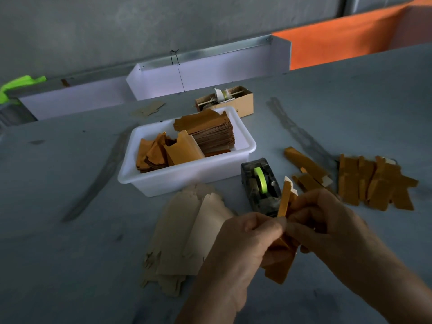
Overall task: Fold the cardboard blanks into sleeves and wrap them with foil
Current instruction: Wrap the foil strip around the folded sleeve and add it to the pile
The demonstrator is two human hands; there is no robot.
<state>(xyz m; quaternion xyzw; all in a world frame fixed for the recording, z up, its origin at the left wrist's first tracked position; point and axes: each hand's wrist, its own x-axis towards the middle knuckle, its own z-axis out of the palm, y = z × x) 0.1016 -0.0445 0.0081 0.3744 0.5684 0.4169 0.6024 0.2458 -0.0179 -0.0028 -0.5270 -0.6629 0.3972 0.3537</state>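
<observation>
Both hands hold one gold sleeve [281, 265] just in front of the tape dispenser [260, 185]: left hand [243, 244] and right hand [327, 225] pinch its upper folds. Likely light, thin, creasable; best gripped along folded edges.

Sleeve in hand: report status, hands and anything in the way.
Left hand and right hand both pinch one orange sleeve, mid-fold. Tape dispenser just behind it. Nothing blocking.
</observation>
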